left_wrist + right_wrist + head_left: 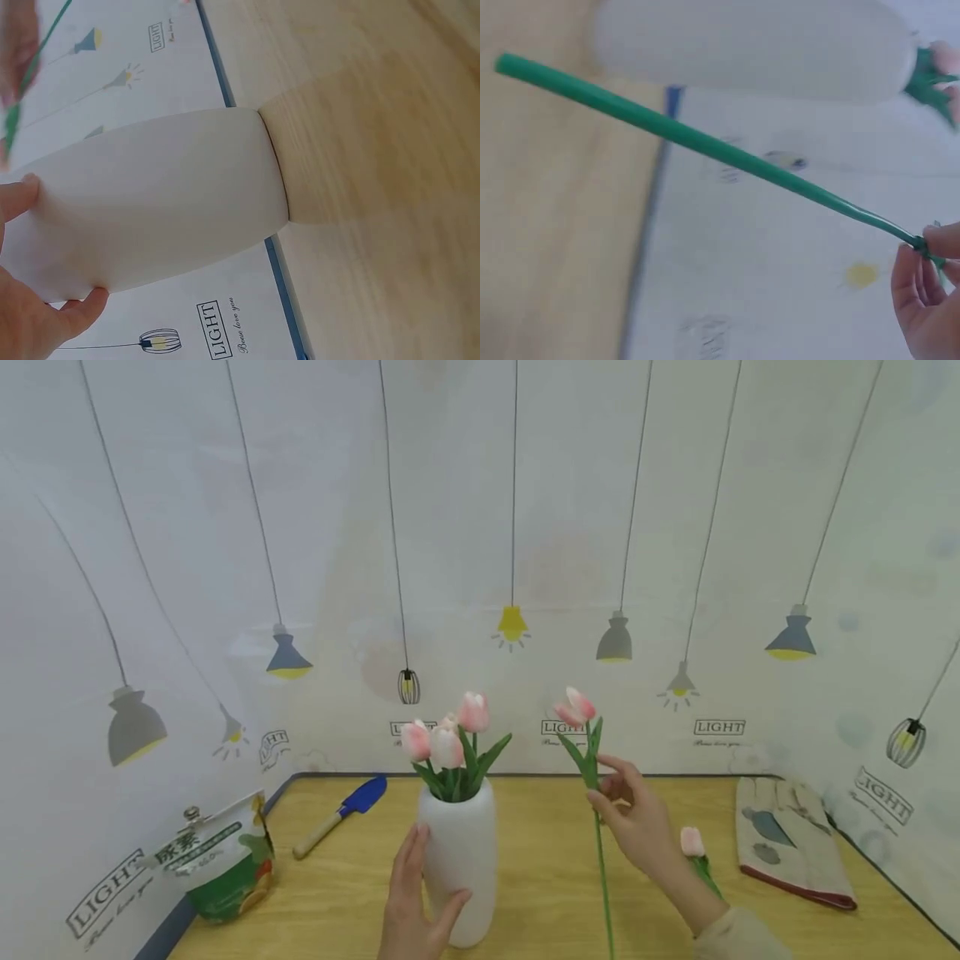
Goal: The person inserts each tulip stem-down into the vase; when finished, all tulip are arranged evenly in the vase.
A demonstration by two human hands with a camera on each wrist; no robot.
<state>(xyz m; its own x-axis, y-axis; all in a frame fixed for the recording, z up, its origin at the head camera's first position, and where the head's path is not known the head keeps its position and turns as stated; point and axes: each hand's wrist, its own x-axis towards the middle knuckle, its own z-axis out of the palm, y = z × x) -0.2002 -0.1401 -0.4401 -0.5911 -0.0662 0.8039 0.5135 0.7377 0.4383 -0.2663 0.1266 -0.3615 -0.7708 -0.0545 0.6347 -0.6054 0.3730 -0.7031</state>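
Tulip stem (705,145) in right grip (637,817)

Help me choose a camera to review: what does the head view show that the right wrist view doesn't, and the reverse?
Head only: the left hand on the vase, the held bloom, the loose tulip, trowel, bag and glove.
Right wrist only: the bottom end of the held stem, which the head view cuts off.
Both: the right hand holding that stem, the vase, leaves at its mouth, the table and printed wall.
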